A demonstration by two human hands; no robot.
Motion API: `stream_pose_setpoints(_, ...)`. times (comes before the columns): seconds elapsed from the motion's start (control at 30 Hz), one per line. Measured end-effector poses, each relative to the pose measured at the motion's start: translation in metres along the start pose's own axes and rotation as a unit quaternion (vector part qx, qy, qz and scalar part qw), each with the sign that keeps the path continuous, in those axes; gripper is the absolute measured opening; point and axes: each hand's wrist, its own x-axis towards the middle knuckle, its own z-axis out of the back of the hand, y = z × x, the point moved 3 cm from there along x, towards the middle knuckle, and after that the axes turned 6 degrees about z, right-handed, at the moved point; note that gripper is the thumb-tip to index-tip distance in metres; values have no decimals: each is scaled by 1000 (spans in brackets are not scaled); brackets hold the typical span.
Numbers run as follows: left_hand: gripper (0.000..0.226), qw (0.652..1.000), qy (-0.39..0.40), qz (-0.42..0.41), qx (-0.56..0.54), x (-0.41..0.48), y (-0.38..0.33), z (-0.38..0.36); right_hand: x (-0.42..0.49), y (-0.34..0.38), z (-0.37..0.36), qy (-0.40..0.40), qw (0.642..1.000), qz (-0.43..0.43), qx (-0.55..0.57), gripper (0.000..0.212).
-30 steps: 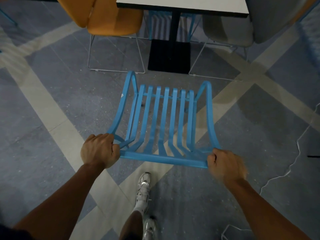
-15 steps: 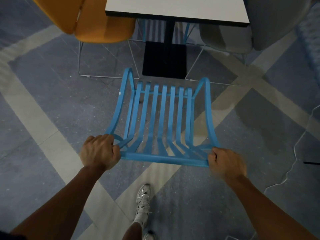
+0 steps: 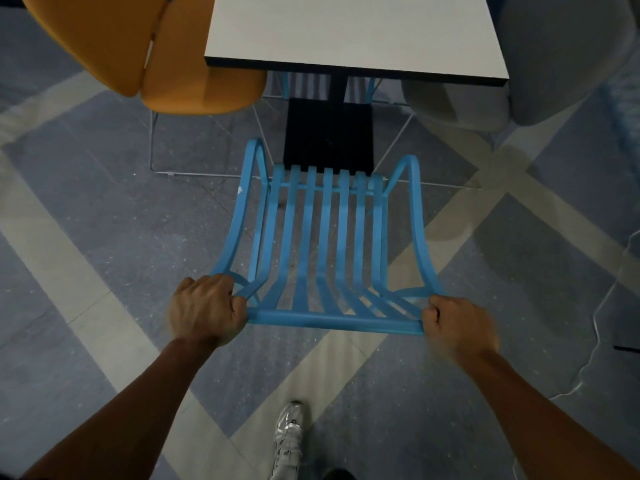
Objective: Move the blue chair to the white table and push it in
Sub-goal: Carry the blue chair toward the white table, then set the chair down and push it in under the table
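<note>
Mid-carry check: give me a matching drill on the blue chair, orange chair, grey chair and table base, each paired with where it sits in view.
1 blue chair
2 orange chair
3 grey chair
4 table base

A at the table's left side
B gripped by left hand and right hand
C under the white table, black
D at the table's right side

Pairs: 1-B, 2-A, 3-D, 4-C

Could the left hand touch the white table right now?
Probably not. The left hand is closed on the blue chair, whose whole seat lies between it and the white table edge.
</note>
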Motion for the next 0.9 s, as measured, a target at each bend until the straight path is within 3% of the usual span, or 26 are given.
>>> stream_pose_setpoints(0.43, 23, 999, -54, -5, 9, 85, -19, 0, 82, -12, 26, -27, 998, 22, 47, 30)
stream_pose_setpoints(0.9, 23, 998, -46, 23, 20, 148, -50, -1, 159, -42, 44, -42, 997, 58, 35, 29)
